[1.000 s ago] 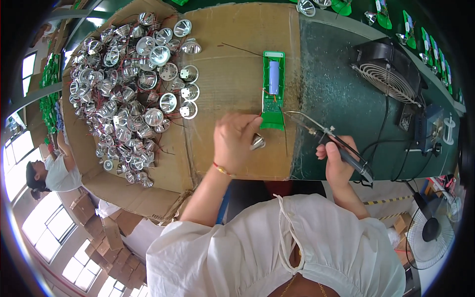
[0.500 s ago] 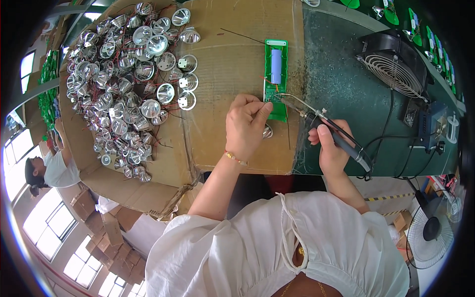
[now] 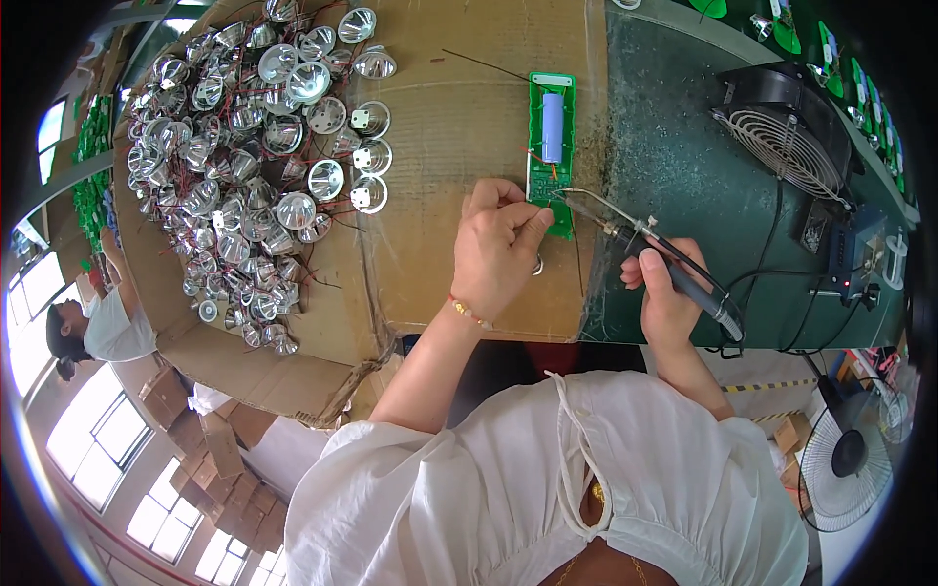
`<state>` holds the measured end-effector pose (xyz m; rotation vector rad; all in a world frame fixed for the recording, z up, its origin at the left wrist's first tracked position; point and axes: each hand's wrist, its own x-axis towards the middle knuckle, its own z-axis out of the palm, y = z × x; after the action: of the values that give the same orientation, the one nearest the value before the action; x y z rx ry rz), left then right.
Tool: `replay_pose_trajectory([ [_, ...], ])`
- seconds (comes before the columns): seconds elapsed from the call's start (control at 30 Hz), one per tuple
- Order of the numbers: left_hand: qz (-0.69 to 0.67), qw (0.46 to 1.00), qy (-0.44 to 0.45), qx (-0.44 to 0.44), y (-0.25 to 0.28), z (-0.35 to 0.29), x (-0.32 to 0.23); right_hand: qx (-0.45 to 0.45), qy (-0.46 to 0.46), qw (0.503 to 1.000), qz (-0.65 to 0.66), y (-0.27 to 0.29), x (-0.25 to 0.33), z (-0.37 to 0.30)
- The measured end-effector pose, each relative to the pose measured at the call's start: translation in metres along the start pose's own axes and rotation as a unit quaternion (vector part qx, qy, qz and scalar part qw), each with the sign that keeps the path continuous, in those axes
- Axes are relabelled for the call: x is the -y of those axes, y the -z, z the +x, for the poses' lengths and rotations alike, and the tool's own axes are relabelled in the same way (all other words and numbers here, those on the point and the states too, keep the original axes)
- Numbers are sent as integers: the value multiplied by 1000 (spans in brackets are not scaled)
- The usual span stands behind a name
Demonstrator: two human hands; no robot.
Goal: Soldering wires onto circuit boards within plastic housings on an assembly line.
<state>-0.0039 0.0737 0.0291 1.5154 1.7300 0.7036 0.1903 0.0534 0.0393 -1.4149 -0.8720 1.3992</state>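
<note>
A long green plastic casing (image 3: 536, 117) lies on the cardboard, with a blue cylindrical battery (image 3: 552, 129) and a small green circuit board (image 3: 543, 186) inside. My right hand (image 3: 671, 303) is closed around a soldering iron (image 3: 696, 289) that has a thin curved feed tube alongside. The iron's tip reaches the circuit board. Over the casing's lower left edge, my left hand (image 3: 498, 239) pinches with thumb and fingers; what they hold is hidden. A silver reflector (image 3: 538, 265) peeks out beside that hand, mostly covered by it.
Many silver reflectors with red wires (image 3: 259, 186) fill a cardboard tray on the left. A black fan (image 3: 782, 132) and a blue soldering station (image 3: 852, 254) stand at right, with cables across the green mat (image 3: 664, 107). Another person (image 3: 112, 322) is at far left.
The casing and both hands appear slightly further right in the picture. My left hand keeps its pinch, and the iron's tip stays at the circuit board.
</note>
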Motion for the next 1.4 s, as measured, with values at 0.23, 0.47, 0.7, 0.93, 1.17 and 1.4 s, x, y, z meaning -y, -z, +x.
replay_pose_trajectory([
  [0.23, 7, 1000, 21, 7, 0, 5, -2, -7, -10, 1000, -2, 0, -1, -1],
  [0.47, -14, 997, 76, 20, 1, 6, -5, 5, -9, 1000, -1, -2, 0, 0],
  [0.7, -26, 996, 79, 13, -1, 7, -4, -10, -2, 999, -36, -6, 4, -2],
  [0.93, -23, 997, 76, 8, 0, 6, -1, -35, 26, 998, 41, -4, 5, -7],
  [1.17, -25, 997, 79, 12, 0, 7, -1, -29, 7, 1000, 4, -1, 2, -4],
  [1.4, -70, 993, 98, 6, 3, 3, -8, -26, -3, 1000, 12, -2, -1, -6],
])
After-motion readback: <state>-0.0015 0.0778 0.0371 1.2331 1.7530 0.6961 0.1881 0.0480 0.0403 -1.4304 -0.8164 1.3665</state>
